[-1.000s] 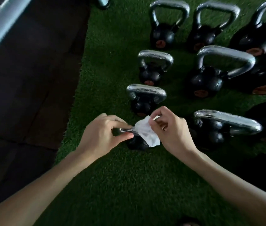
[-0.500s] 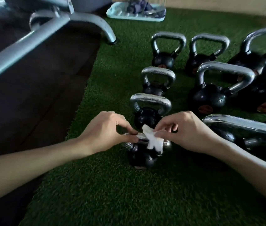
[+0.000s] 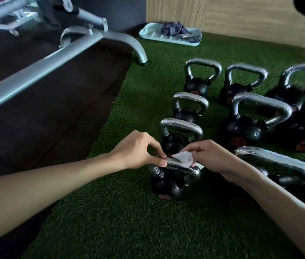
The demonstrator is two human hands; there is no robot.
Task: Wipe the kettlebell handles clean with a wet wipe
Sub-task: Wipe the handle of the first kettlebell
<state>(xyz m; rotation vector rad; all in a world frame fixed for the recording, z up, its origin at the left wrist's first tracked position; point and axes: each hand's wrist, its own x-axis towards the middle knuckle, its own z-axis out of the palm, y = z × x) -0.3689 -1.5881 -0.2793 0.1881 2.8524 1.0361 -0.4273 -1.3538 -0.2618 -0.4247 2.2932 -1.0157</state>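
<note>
Noted near turf's [image 3: 144, 230] left edge: nearest kettlebell [image 3: 166, 184], handle [image 3: 185, 170] pinched at its end by left hand [image 3: 138, 150], wet wipe [image 3: 183, 157] pinched onto it by right hand [image 3: 213, 157]. Likely fault: underside missed through bunched wipe.

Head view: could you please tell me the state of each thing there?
Nearest kettlebell, upright, its handle pinched by left hand.
Wet wipe, crumpled, held on that handle by right hand.
Other kettlebells, upright, untouched.
Tray, holding crumpled cloth.
</note>
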